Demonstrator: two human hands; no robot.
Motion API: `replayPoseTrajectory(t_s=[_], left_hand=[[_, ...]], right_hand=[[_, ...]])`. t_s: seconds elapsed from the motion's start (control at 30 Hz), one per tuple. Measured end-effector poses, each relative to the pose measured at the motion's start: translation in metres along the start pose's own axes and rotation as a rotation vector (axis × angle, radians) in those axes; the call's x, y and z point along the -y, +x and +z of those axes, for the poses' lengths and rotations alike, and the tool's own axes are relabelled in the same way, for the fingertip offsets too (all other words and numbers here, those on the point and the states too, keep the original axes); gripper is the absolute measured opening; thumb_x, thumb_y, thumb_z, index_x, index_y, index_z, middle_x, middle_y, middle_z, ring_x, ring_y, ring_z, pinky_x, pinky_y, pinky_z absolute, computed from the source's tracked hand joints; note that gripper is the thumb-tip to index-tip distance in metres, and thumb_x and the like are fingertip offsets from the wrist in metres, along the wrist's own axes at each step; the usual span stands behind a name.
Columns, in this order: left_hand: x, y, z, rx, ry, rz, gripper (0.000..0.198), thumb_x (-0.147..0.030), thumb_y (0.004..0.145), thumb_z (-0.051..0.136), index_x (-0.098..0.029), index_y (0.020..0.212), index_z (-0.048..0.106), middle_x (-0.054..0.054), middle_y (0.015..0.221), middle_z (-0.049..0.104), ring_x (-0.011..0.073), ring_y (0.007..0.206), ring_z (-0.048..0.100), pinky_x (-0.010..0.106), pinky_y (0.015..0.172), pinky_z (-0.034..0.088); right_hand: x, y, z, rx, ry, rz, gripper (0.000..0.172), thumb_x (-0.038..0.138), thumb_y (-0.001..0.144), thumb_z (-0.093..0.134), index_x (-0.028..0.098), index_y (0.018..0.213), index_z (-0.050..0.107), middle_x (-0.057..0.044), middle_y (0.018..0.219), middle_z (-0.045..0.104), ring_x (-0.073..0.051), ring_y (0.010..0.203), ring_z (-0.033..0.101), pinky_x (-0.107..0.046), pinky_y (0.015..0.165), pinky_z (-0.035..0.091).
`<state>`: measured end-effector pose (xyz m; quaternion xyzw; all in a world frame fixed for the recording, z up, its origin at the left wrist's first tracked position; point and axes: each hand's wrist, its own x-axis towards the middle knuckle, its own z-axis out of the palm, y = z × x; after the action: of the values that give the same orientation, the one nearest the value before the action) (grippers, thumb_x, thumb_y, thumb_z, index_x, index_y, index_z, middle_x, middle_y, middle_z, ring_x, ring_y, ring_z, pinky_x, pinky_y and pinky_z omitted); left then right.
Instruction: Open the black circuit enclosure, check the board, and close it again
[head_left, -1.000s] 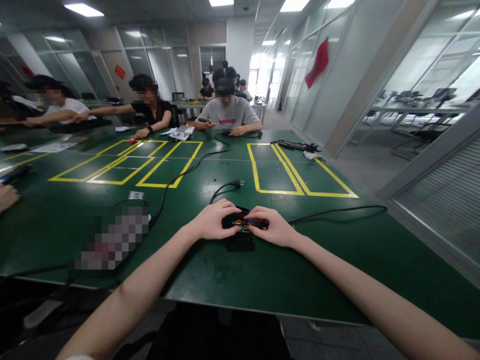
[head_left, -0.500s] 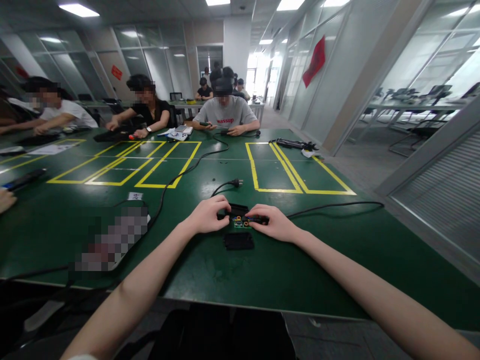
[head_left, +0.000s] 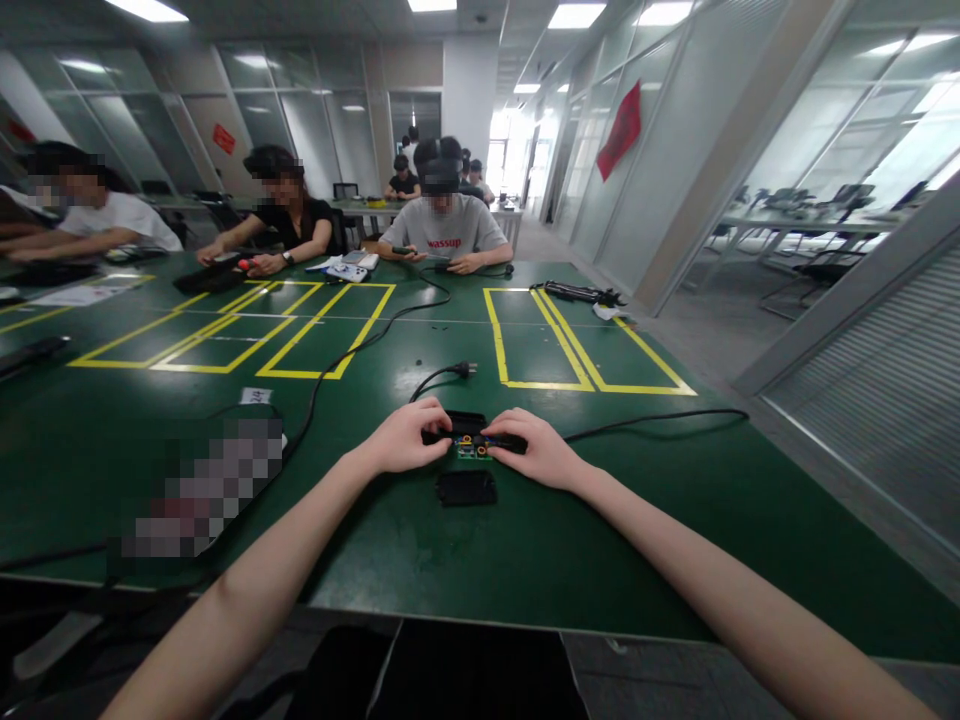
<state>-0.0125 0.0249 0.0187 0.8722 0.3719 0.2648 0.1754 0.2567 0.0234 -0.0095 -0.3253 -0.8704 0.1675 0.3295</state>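
Observation:
A small green circuit board with copper-coloured coils sits between my two hands, close above the table. My left hand is closed at its left end, pinching a black cable end beside the board. On the other side my right hand grips a second black cable, fingertips at the board's right edge. Just behind the board lies one black plastic case half, partly hidden by my fingers. The other black case half rests flat on the table, nearer to me.
A power plug lies beyond my hands on the green table. To the left are a blurred-out long object and a long black cord. Yellow tape rectangles mark the far side. Several people sit across the table.
The whole view has shifted slightly, so things appear a little further left. Both hands keep their hold at the circuit board, with only slight finger movement.

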Motion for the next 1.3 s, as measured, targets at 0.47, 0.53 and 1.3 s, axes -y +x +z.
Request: replayPoseTrajectory(t_s=[0.47, 0.53, 1.3], left_hand=[[0.005, -0.002, 0.000, -0.006, 0.010, -0.032, 0.015, -0.022, 0.080, 0.066, -0.018, 0.095, 0.068, 0.004, 0.095, 0.063, 0.0171, 0.079, 0.064, 0.030, 0.073, 0.053], [0.005, -0.002, 0.001, -0.009, 0.011, -0.030, 0.015, -0.022, 0.081, 0.066, -0.018, 0.095, 0.068, 0.004, 0.096, 0.063, 0.0171, 0.079, 0.064, 0.030, 0.073, 0.054], [0.020, -0.013, 0.005, 0.012, -0.041, 0.074, 0.009, -0.021, 0.097, 0.059, -0.020, 0.099, 0.068, 0.006, 0.104, 0.069, 0.0200, 0.099, 0.065, 0.032, 0.090, 0.053]], right_hand=[[0.006, -0.001, 0.009, 0.003, -0.191, -0.081, 0.040, 0.020, 0.093, 0.058, 0.020, 0.133, 0.065, -0.016, 0.131, 0.064, -0.029, 0.117, 0.065, -0.047, 0.097, 0.058], [0.007, -0.001, 0.010, 0.020, -0.210, -0.093, 0.042, 0.020, 0.095, 0.055, 0.019, 0.136, 0.064, -0.016, 0.136, 0.063, -0.030, 0.119, 0.064, -0.050, 0.100, 0.057], [0.003, -0.005, 0.002, -0.021, -0.117, 0.066, 0.030, 0.035, 0.101, 0.057, 0.022, 0.124, 0.069, -0.013, 0.129, 0.068, -0.028, 0.120, 0.066, -0.051, 0.108, 0.051]])
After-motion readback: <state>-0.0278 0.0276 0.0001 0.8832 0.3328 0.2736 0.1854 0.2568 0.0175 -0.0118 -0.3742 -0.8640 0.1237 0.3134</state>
